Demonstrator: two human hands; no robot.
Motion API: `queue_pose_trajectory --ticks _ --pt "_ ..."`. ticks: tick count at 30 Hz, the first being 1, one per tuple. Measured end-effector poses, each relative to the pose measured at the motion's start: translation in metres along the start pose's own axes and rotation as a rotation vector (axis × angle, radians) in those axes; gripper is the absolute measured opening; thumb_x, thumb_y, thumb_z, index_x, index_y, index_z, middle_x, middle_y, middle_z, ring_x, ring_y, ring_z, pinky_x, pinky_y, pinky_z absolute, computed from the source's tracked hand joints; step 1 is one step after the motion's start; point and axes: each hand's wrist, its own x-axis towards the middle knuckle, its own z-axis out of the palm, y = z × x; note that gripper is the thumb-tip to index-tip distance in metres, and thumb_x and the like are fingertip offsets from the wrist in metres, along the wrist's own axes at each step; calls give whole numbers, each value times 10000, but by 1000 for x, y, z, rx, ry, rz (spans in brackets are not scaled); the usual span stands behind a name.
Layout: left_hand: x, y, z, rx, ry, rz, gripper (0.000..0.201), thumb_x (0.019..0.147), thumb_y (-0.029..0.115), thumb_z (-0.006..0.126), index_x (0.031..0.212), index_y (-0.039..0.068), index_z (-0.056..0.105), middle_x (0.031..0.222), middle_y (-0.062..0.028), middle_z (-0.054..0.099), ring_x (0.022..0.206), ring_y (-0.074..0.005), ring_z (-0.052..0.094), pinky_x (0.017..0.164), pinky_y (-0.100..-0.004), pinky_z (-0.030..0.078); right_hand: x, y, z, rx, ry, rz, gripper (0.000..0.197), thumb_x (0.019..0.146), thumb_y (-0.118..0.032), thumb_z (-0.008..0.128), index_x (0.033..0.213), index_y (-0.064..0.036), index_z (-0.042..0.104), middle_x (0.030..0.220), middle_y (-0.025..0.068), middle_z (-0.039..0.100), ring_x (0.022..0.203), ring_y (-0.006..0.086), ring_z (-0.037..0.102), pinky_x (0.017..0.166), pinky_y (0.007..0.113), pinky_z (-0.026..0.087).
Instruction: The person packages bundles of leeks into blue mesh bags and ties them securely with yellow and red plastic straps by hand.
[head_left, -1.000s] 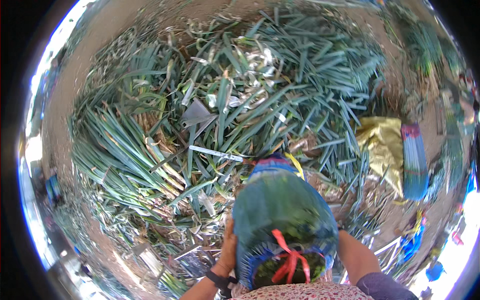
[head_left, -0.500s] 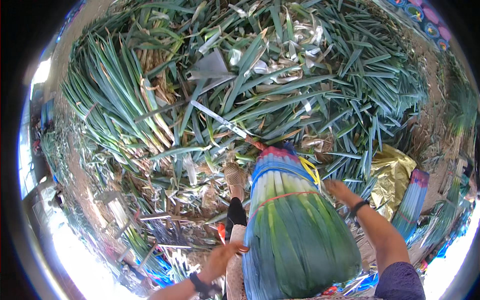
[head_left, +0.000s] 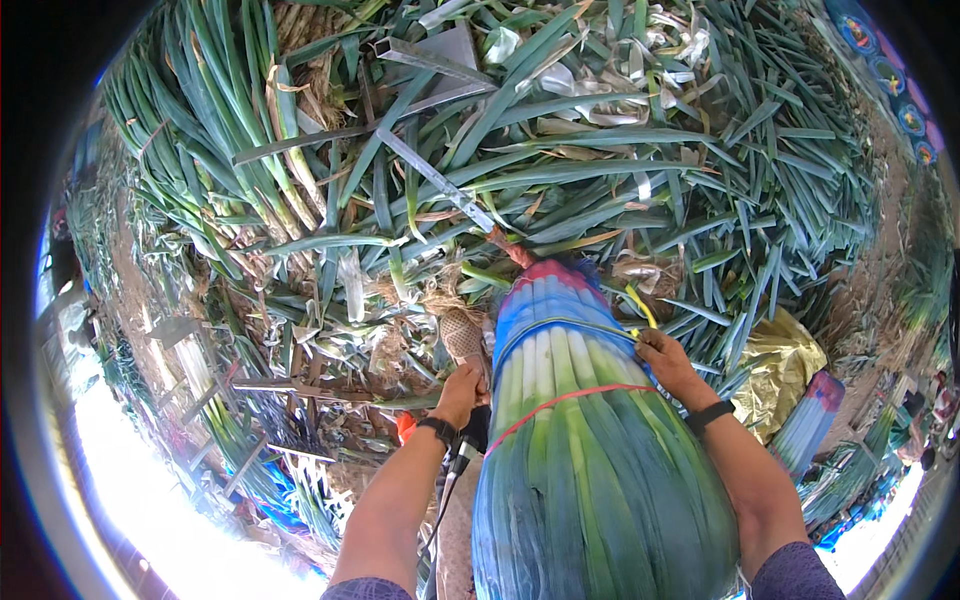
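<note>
Pinching the yellow strap (head_left: 642,303), my right fingers (head_left: 655,343) have moved in beside the leek bundle (head_left: 600,470), so the strap is now held; my left fingers (head_left: 470,376) curl by the shoe (head_left: 461,333), holding what I cannot tell; the bundle rests between them, loose leaves (head_left: 600,180) beyond

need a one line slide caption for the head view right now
Red-banded, leek-like bundle, the person's right grip on its yellow strap, loose green leaves spread beyond.
</note>
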Motion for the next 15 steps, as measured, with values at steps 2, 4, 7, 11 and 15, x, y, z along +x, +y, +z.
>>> queue_pose_trajectory --ticks 2,4,7,11,15 --pt "-34 33 8 -337 -205 -218 208 893 221 438 713 128 391 564 19 382 437 -90 346 469 -237 348 -10 -9 -8 52 -35 93 266 778 -157 567 936 57 553 789 59 580 721 131 519 687 261 431" --pt "-65 47 6 -214 -238 -201 166 878 208 464 747 117 416 559 22 376 442 -83 352 453 -249 341 -16 -30 -8 -1 -137 91 279 775 -167 573 942 55 558 790 65 589 724 131 527 686 261 434" --pt "-75 35 -10 2 -176 -109 98 843 168 520 854 73 498 590 11 443 477 -87 405 456 -258 358 -38 -83 -1 -210 -212 -17 311 755 -180 599 957 55 570 805 89 615 745 135 557 692 262 445" --pt "-35 -4 -15 348 -27 301 282 801 171 573 1024 1 541 782 -69 587 757 -181 545 687 -288 438 -56 -93 3 -140 -211 55 313 743 -161 618 971 48 570 848 102 624 767 153 572 718 274 453" --pt "-40 3 -24 299 81 41 196 833 174 531 897 -4 582 885 -87 577 868 -145 514 747 -301 409 -57 -98 15 -175 -198 -34 283 756 -158 605 964 32 578 844 102 622 767 165 577 717 279 453"
